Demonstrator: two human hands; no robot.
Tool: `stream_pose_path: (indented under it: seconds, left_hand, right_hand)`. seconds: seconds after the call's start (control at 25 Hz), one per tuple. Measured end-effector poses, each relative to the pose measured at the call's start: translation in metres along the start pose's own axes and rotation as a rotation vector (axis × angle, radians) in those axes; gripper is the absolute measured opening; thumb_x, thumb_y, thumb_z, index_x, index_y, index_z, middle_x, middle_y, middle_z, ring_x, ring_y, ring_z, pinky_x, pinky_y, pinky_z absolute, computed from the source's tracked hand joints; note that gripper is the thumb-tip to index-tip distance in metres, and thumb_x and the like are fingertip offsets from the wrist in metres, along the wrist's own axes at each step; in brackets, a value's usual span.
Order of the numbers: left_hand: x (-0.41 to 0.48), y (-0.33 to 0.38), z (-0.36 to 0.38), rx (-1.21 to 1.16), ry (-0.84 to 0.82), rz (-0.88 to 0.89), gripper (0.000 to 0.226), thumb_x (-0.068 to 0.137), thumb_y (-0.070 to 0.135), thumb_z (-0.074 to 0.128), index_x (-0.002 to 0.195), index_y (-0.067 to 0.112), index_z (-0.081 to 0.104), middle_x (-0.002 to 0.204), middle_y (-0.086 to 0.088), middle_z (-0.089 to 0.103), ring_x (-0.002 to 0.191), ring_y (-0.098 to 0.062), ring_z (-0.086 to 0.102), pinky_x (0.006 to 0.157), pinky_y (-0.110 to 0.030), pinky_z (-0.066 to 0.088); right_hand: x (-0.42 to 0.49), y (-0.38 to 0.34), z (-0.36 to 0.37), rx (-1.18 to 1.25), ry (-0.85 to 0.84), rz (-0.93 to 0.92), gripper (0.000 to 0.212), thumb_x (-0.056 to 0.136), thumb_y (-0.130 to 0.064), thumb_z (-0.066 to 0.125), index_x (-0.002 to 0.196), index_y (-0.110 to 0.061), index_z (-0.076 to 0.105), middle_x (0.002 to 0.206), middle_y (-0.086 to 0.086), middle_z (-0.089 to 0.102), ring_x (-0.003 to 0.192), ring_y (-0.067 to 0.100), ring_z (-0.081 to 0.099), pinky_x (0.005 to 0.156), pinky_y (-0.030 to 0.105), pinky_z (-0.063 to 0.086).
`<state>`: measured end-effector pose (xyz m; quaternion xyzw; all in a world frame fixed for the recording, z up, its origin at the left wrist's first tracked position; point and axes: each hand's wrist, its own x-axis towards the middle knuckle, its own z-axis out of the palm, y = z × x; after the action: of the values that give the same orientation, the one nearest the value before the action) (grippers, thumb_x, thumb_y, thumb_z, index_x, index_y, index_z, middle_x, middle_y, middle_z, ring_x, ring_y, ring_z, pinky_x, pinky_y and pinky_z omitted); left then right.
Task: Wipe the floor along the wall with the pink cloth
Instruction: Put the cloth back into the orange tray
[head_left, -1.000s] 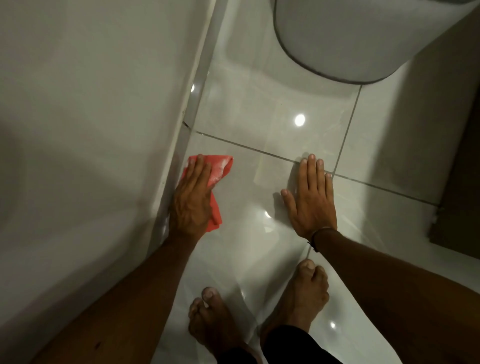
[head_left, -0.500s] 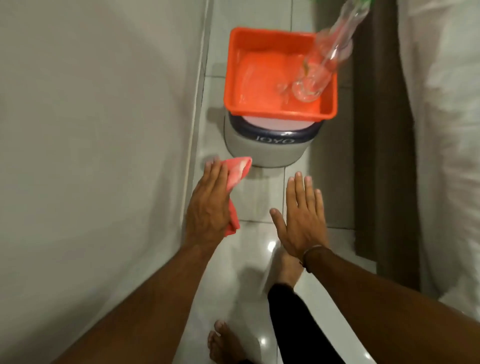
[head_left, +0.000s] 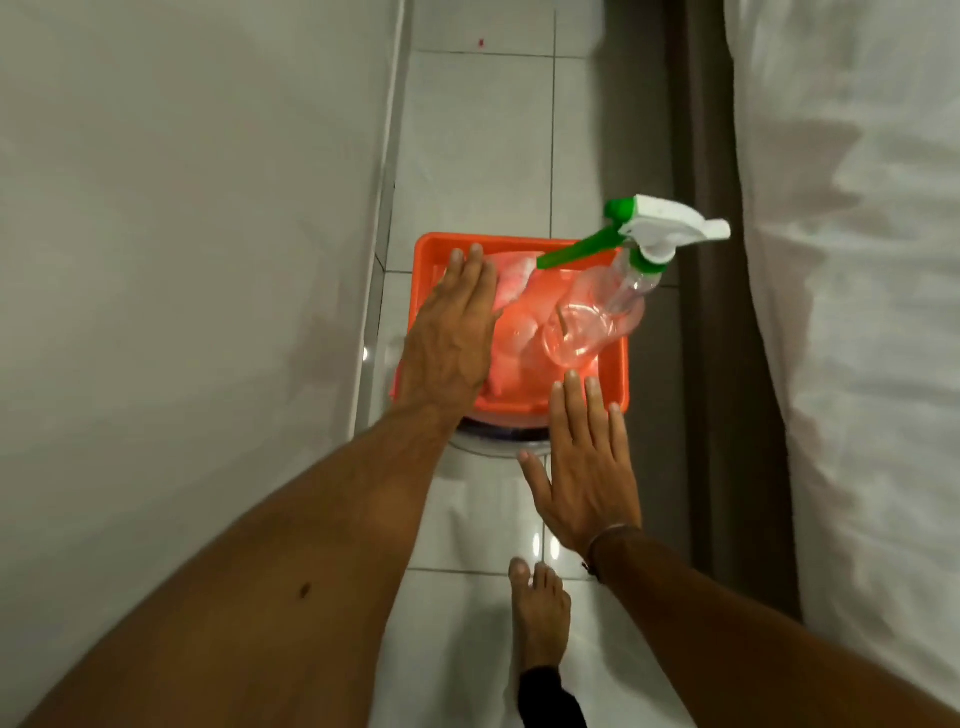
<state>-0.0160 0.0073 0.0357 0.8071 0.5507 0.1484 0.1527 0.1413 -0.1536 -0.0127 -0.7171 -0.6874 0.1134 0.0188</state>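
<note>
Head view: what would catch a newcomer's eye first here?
The bright orange tray in the middle, perched on a pale container beside the wall. A clear spray bottle with a green and white trigger head leans in its right side. The left hand lies flat over the pink cloth in the tray, while the right hand hovers open nearer the camera.

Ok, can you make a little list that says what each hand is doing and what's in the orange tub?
left hand: flat, palm down, over the pink cloth in the tub
right hand: open, fingers spread, holding nothing, near the tub's front edge
orange tub: sits on a white round container beside the wall
spray bottle: clear, green and white top, leaning in the tub
wall: on the left
floor: shiny white tiles
foot: bare, on the floor
</note>
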Motion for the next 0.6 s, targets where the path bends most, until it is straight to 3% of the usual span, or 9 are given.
stream_pose_path:
  seconds: [0.08, 0.2, 0.24, 0.32, 0.4, 0.6]
  left_hand:
    - [0.019, -0.009, 0.028, 0.063, -0.078, -0.017, 0.069, 0.106, 0.019, 0.061, 0.165, 0.004, 0.029, 0.175, -0.019, 0.028, 0.164, -0.037, 0.024, 0.134, -0.053, 0.025]
    - [0.030, -0.017, 0.071, 0.107, -0.216, -0.083, 0.091, 0.102, 0.034, 0.070, 0.169, 0.013, 0.014, 0.180, -0.012, 0.015, 0.167, -0.031, 0.011, 0.129, -0.045, 0.007]
    - [0.033, -0.019, 0.085, 0.102, -0.271, -0.114, 0.087, 0.104, 0.038, 0.065, 0.170, 0.015, 0.013, 0.181, -0.011, 0.013, 0.167, -0.031, 0.008, 0.131, -0.046, 0.006]
    - [0.036, -0.022, 0.105, 0.071, -0.360, -0.167, 0.075, 0.108, 0.050, 0.035, 0.170, 0.017, 0.010, 0.182, -0.011, 0.008, 0.168, -0.032, 0.000, 0.133, -0.049, 0.001]
    - [0.033, -0.021, 0.115, 0.092, -0.378, -0.168, 0.078, 0.107, 0.058, 0.017, 0.171, 0.016, 0.002, 0.182, -0.011, 0.000, 0.167, -0.033, -0.008, 0.132, -0.049, -0.008]
    - [0.027, -0.020, 0.118, 0.138, -0.379, -0.155, 0.080, 0.109, 0.061, 0.017, 0.170, 0.014, -0.002, 0.181, -0.014, -0.005, 0.167, -0.033, -0.013, 0.138, -0.056, -0.002]
  right_hand:
    - [0.019, 0.006, 0.005, 0.017, -0.017, 0.005, 0.086, 0.107, -0.059, 0.035, 0.172, -0.007, 0.013, 0.181, 0.015, 0.008, 0.168, 0.036, 0.008, 0.133, 0.061, 0.019]
    - [0.033, 0.010, 0.015, 0.011, -0.033, 0.001, 0.086, 0.106, -0.060, 0.036, 0.172, -0.007, 0.018, 0.181, 0.015, 0.014, 0.168, 0.036, 0.012, 0.133, 0.061, 0.018]
    - [0.034, 0.012, 0.019, 0.010, -0.045, -0.011, 0.086, 0.105, -0.060, 0.036, 0.171, -0.007, 0.019, 0.180, 0.015, 0.016, 0.167, 0.036, 0.013, 0.133, 0.061, 0.018]
    - [0.031, 0.013, 0.028, 0.016, -0.082, -0.035, 0.087, 0.104, -0.060, 0.038, 0.171, -0.008, 0.020, 0.180, 0.015, 0.017, 0.167, 0.037, 0.013, 0.133, 0.062, 0.018]
    - [0.028, 0.011, 0.035, 0.019, -0.103, -0.034, 0.088, 0.103, -0.060, 0.041, 0.171, -0.009, 0.021, 0.180, 0.015, 0.018, 0.167, 0.037, 0.014, 0.133, 0.063, 0.018]
    - [0.028, 0.016, 0.044, 0.001, -0.091, -0.060, 0.088, 0.103, -0.061, 0.044, 0.171, -0.009, 0.023, 0.179, 0.016, 0.022, 0.166, 0.037, 0.017, 0.133, 0.061, 0.014]
